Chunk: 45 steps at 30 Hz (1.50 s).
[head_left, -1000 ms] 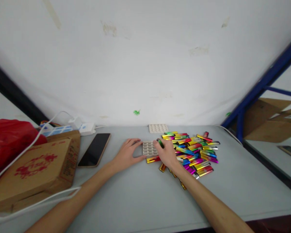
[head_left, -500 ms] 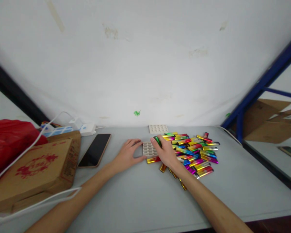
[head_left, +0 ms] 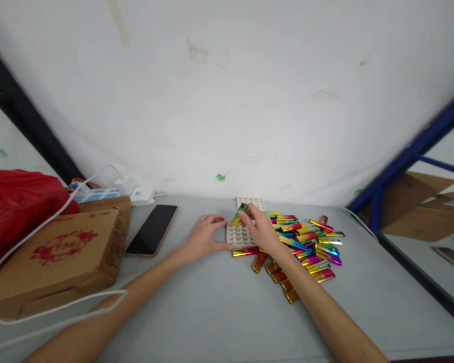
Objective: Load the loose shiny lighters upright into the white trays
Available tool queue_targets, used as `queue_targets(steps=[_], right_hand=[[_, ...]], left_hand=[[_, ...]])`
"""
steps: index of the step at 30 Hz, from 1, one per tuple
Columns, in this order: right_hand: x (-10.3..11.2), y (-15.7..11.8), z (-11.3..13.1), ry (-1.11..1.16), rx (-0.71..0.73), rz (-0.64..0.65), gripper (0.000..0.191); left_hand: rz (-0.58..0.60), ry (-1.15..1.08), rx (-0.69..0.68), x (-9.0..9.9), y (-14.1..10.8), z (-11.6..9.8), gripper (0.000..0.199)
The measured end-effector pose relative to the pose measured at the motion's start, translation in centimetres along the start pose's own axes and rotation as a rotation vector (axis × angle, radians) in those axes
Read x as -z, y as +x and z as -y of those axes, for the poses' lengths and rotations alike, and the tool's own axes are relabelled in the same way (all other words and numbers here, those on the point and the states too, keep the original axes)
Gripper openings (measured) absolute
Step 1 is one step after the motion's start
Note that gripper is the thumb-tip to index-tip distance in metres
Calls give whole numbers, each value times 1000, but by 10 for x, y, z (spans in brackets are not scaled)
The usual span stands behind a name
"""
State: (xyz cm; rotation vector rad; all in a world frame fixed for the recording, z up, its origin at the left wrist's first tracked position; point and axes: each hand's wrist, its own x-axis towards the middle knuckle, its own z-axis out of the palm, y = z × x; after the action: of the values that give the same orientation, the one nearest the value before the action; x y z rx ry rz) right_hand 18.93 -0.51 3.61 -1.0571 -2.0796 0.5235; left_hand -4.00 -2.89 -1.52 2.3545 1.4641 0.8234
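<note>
On the worktop point(head_left: 196, 312) are two pale, pitted trays. The left hand point(head_left: 203, 239) is at the left edge of the near tray point(head_left: 239, 239), thumb and fingers point(head_left: 215, 218) spread apart; contact is hard to tell. Over that tray, the right hand point(head_left: 264, 229) has its fingers point(head_left: 254, 208) clamped on one green-and-yellow lighter point(head_left: 238, 216), held tilted. The far tray point(head_left: 251, 202) lies behind the near tray. Right of the near tray is one lighter pile point(head_left: 306, 237), too overlapped to count. Left of it lie one phone point(head_left: 152, 230) and, farther out, one cardboard box point(head_left: 56, 247).
</note>
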Motion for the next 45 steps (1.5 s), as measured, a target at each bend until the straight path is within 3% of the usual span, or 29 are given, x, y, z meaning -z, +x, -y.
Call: queue_targets(steps=[11, 16, 20, 23, 25, 27, 30, 33, 37, 45], right_hand=[[-15, 12, -15, -299, 70, 246, 10], [-19, 19, -12, -367, 99, 271, 12], [-11, 18, -7, -260, 101, 268, 18], [18, 12, -14, -152, 94, 168, 33], [53, 4, -31, -153, 55, 60, 32], [96, -7, -59, -231, -31, -79, 28], [159, -33, -111, -391, -280, -255, 22], [199, -60, -152, -420, -377, -234, 21], [211, -85, -172, -437, -390, -117, 25], [207, -93, -176, -451, -392, -95, 19]], left_hand=[[42, 14, 2, 0, -1, 0, 78], [38, 34, -4, 2, -1, -1, 76], [24, 29, -18, 1, -2, 1, 73], [-7, 19, -25, 0, -3, 5, 72], [-13, 11, -21, -1, -3, 7, 73], [-13, 3, -18, -2, -3, 9, 72], [-5, 2, -13, -2, -2, 8, 73], [6, 7, 3, -1, 0, 6, 73], [14, 15, 2, -1, 0, 5, 75], [15, 8, -5, 0, -2, 6, 72]])
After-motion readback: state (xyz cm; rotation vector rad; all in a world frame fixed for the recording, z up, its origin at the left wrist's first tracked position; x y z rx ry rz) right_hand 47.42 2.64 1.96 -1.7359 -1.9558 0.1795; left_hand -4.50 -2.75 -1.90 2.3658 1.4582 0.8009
